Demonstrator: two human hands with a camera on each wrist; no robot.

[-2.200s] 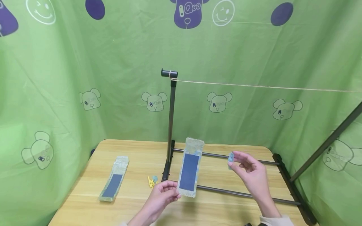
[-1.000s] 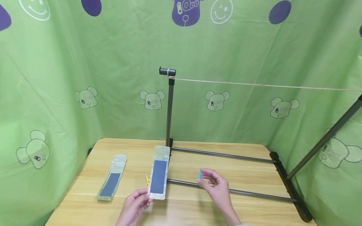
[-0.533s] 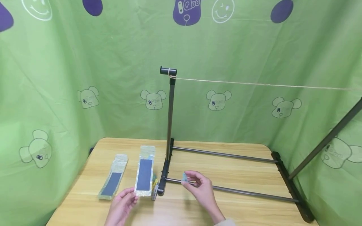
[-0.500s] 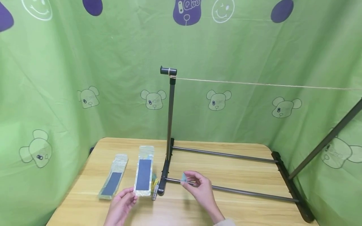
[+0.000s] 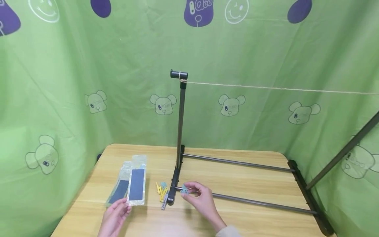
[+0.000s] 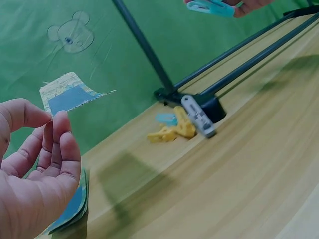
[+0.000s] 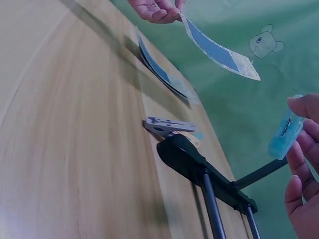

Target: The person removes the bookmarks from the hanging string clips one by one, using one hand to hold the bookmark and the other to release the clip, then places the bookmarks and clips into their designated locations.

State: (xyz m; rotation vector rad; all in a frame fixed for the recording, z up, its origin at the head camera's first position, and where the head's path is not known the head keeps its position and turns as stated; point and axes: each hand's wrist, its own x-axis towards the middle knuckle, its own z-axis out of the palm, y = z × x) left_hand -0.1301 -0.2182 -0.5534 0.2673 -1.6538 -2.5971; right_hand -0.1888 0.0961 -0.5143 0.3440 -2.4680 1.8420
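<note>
On the wooden desk (image 5: 237,174), near its left end, a packet (image 5: 119,191) with a dark insert lies flat, and the left hand (image 5: 113,219) holds a second packet (image 5: 137,184) just above and beside it. A thumb and fingertips (image 6: 60,129) pinch that packet by its lower edge, the other fingers lightly curled, so it hangs over the lying one without clearly touching it. The right hand (image 5: 199,199) holds a pale blue clothespin (image 5: 184,189) between thumb and fingers (image 7: 299,164), close to the foot of the black stand (image 5: 180,125). Just left of that foot sits a small heap of yellow and blue clothespins (image 5: 161,190) with one grey clothespin (image 6: 198,115) beside them.

As for progress, the string (image 5: 266,88) stretched from the top of the stand carries nothing, and no pin is fastened to either packet. Judging by that, one packet is set down, the other is in hand low over the desk, and the pin is held but not yet set among the heap.
</note>
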